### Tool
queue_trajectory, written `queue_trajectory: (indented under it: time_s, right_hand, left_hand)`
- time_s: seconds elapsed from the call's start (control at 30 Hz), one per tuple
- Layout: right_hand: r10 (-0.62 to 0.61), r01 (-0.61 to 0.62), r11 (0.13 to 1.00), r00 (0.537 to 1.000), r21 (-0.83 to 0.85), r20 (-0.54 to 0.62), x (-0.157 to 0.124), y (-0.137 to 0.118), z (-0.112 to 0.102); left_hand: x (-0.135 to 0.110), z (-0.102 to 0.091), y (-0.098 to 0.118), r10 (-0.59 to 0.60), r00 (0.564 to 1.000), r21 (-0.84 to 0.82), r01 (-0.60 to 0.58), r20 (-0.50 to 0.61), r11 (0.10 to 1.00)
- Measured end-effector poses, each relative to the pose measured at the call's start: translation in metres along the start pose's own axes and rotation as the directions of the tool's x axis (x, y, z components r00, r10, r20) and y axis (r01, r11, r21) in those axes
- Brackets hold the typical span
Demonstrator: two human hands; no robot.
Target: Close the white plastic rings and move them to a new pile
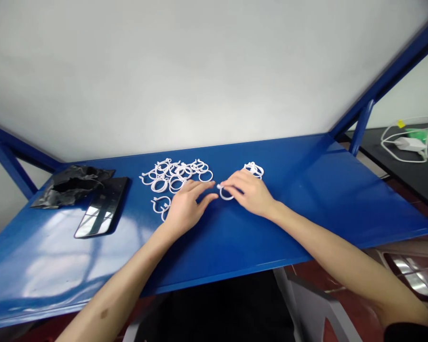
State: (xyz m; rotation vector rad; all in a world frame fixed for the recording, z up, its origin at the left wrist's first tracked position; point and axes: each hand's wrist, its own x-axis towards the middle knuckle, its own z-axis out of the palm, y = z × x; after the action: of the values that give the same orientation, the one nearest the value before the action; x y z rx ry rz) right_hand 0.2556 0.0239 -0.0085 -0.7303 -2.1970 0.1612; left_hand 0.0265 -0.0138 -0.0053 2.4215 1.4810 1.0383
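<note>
A blue metal table [306, 209] carries a loose pile of several white plastic rings [174, 173] at its middle back. My left hand [185, 206] lies flat on the table with fingers stretched out, beside that pile and over two stray rings [160, 204]. My right hand [248, 192] rests just right of it, fingers closed on a single white ring [225, 194] against the table. Behind my right hand sits a small stack of white rings [254, 169].
A black phone [102, 209] lies face up at the left, next to a crumpled black plastic bag [69, 186]. Blue frame struts rise at both sides. A dark table at the far right holds a white charger cable [408, 140] and something green.
</note>
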Motion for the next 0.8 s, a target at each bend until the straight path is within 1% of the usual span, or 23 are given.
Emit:
queue_trajectory:
  time_s: [0.03, 0.1, 0.13, 0.17, 0.27, 0.3, 0.37, 0.43, 0.5, 0.57, 0.63, 0.7, 0.77, 0.8]
  right_hand:
    - [0.067, -0.069, 0.997, 0.996, -0.036, -0.054, 0.002, 0.009, -0.005]
    - [0.22, -0.24, 0.966, 0.958, -0.095, -0.184, 0.003, 0.03, -0.015]
    - [0.292, -0.323, 0.94, 0.93, -0.112, -0.224, 0.003, 0.041, -0.02]
    - [0.362, -0.397, 0.911, 0.9, -0.114, -0.243, 0.002, 0.052, -0.024]
    - [0.55, -0.57, 0.821, 0.802, -0.026, -0.235, -0.001, 0.076, -0.03]
    - [0.591, -0.605, 0.796, 0.778, -0.002, -0.213, -0.002, 0.081, -0.03]
    - [0.636, -0.642, 0.766, 0.755, 0.014, -0.158, -0.004, 0.087, -0.027]
    - [0.644, -0.648, 0.762, 0.755, 0.006, -0.124, -0.005, 0.087, -0.025]
    - [0.63, -0.637, 0.771, 0.764, -0.008, -0.136, -0.006, 0.086, -0.024]
    - [0.609, -0.621, 0.783, 0.774, -0.023, -0.172, -0.005, 0.082, -0.025]
    - [0.578, -0.6, 0.799, 0.788, -0.047, -0.213, -0.003, 0.077, -0.027]
    - [0.518, -0.553, 0.829, 0.817, -0.087, -0.255, 0.0, 0.069, -0.029]
    - [0.419, -0.464, 0.877, 0.865, -0.123, -0.277, 0.003, 0.056, -0.029]
    - [0.363, -0.406, 0.906, 0.893, -0.124, -0.267, 0.004, 0.047, -0.028]
  left_hand:
    - [0.002, -0.003, -0.008, 0.014, 0.999, 0.109, -0.009, -0.045, 0.994]
    - [0.004, -0.011, -0.025, 0.012, 0.993, 0.304, 0.024, -0.117, 0.953]
    - [0.004, -0.014, -0.034, -0.012, 0.993, 0.38, 0.057, -0.12, 0.923]
    - [0.004, -0.018, -0.042, -0.022, 0.994, 0.435, 0.065, -0.104, 0.898]
    - [0.004, -0.023, -0.061, -0.082, 0.996, 0.513, 0.088, -0.035, 0.854]
    - [0.003, -0.024, -0.065, -0.103, 0.994, 0.522, 0.098, -0.019, 0.847]
    - [0.003, -0.025, -0.068, -0.134, 0.991, 0.528, 0.115, -0.002, 0.842]
    - [0.004, -0.027, -0.067, -0.149, 0.989, 0.523, 0.123, 0.008, 0.844]
    - [0.006, -0.03, -0.063, -0.155, 0.988, 0.516, 0.129, 0.007, 0.847]
    - [0.008, -0.034, -0.058, -0.148, 0.989, 0.512, 0.14, -0.025, 0.848]
    - [0.01, -0.037, -0.051, -0.127, 0.988, 0.495, 0.155, -0.09, 0.855]
    - [0.011, -0.039, -0.044, -0.105, 0.983, 0.451, 0.165, -0.153, 0.877]
    - [0.011, -0.038, -0.035, -0.094, 0.977, 0.385, 0.162, -0.19, 0.909]
    - [0.01, -0.037, -0.03, -0.089, 0.976, 0.351, 0.156, -0.199, 0.923]
